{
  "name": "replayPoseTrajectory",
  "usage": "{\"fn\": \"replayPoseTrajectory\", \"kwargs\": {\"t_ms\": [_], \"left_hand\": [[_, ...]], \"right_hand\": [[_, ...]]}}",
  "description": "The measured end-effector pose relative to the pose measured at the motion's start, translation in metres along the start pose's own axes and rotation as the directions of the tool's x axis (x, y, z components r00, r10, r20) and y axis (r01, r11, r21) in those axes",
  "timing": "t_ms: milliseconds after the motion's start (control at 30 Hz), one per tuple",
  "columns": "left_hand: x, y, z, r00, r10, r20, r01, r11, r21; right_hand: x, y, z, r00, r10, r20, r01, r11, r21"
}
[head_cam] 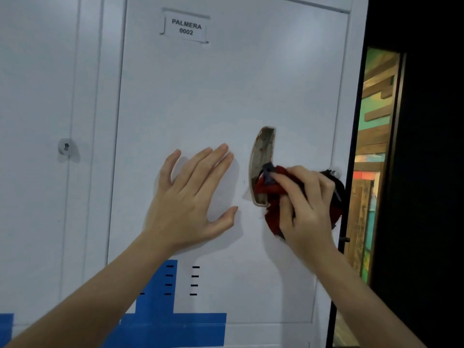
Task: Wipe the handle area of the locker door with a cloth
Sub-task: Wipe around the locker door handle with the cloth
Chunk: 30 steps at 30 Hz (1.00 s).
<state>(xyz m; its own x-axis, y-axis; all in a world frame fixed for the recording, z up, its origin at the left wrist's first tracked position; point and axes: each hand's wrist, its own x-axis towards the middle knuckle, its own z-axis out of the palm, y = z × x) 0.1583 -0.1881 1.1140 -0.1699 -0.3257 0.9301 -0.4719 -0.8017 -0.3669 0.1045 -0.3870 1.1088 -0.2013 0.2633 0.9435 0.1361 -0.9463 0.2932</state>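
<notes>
The right hand (305, 204), right of centre in the frame, is closed around a bunched dark red cloth (270, 190) and presses it into the lower part of the handle recess (262, 167) on the white locker door (200, 96). The recess is a curved, rusty-looking slot whose long axis runs nearly vertical. Its upper half rises bare above the cloth, so the unwiped stretch lies straight up from the right hand, and the coming stroke probably has to follow that axis upward.

The left hand (193, 194) lies flat on the door with fingers spread wide, holding nothing, just left of the recess and apart from it. It seems to steady the door. The right hand is the nearer one, touching the recess through the cloth. A name label (186, 26) sits at upper centre, well above the work.
</notes>
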Motion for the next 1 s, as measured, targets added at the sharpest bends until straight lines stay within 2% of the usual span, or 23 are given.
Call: {"fn": "replayPoseTrajectory", "kwargs": {"t_ms": [67,133,300,433,500,600,667,800,833,900,1000], "left_hand": [[0.0,0.001,0.0,1.0,-0.009,0.0,0.009,1.0,0.0],[-0.001,0.001,0.0,1.0,-0.019,-0.007,0.019,1.0,-0.009],[-0.002,0.0,0.0,1.0,-0.014,-0.001,0.014,1.0,-0.007],[0.0,0.001,0.0,1.0,-0.011,-0.011,0.011,1.0,0.002],[0.001,0.001,0.0,1.0,-0.011,-0.006,0.011,1.0,0.001],[0.001,0.001,0.001,1.0,-0.007,-0.008,0.007,1.0,0.005],[0.0,0.001,0.0,1.0,-0.005,-0.002,0.005,1.0,0.004],[0.0,0.0,0.0,1.0,-0.006,0.006,0.006,1.0,-0.001],[0.0,0.0,-0.001,1.0,-0.007,0.008,0.007,1.0,0.0],[0.0,0.0,-0.001,1.0,-0.006,0.007,0.006,1.0,0.0],[-0.001,-0.001,0.0,1.0,-0.004,0.004,0.004,1.0,0.005]], "right_hand": [[0.005,-0.006,0.003,0.996,0.087,-0.036,-0.087,0.996,-0.001],[-0.008,-0.012,0.002,0.996,0.081,-0.04,-0.081,0.997,-0.012],[-0.025,-0.002,-0.008,0.99,-0.136,0.024,0.137,0.989,-0.052],[0.006,0.0,0.003,0.998,0.028,-0.049,-0.029,0.999,-0.019],[-0.002,-0.008,0.006,0.998,0.045,-0.05,-0.045,0.999,-0.004],[-0.025,-0.011,0.0,0.993,-0.116,0.013,0.116,0.993,-0.007],[-0.021,-0.002,-0.004,0.986,-0.162,0.03,0.163,0.987,-0.013],[0.005,-0.002,0.004,0.998,0.045,-0.052,-0.046,0.999,-0.021],[0.003,-0.006,0.005,0.997,0.06,-0.056,-0.062,0.998,-0.024],[-0.011,-0.011,0.004,1.0,-0.005,-0.025,0.004,0.999,-0.039],[-0.028,0.0,-0.011,0.979,-0.193,0.061,0.196,0.979,-0.062]]}}
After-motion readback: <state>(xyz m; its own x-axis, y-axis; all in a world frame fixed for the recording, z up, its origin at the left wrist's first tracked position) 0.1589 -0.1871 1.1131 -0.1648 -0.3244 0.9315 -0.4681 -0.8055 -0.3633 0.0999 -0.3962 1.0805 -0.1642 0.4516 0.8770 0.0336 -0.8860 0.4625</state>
